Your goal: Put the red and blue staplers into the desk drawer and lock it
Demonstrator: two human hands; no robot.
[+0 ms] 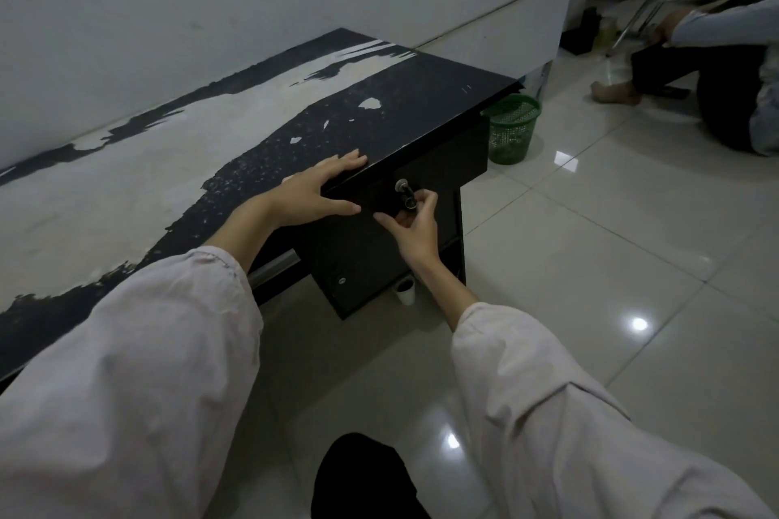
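Note:
The black desk drawer [447,164] is pushed in under the worn black desk top [400,105]. A key [406,194] sticks out of the round silver lock [400,184] on the drawer front. My right hand [415,223] pinches the key between thumb and fingers. My left hand [320,192] lies flat on the desk's front edge just left of the lock, fingers spread, thumb hanging over the drawer front. Neither the red nor the blue stapler is in sight.
A green mesh waste basket [514,129] stands on the tiled floor to the right of the desk. A small white cup [406,292] sits under the desk cabinet. A second lock [341,279] is on the lower door. A person sits on the floor at far right [725,97].

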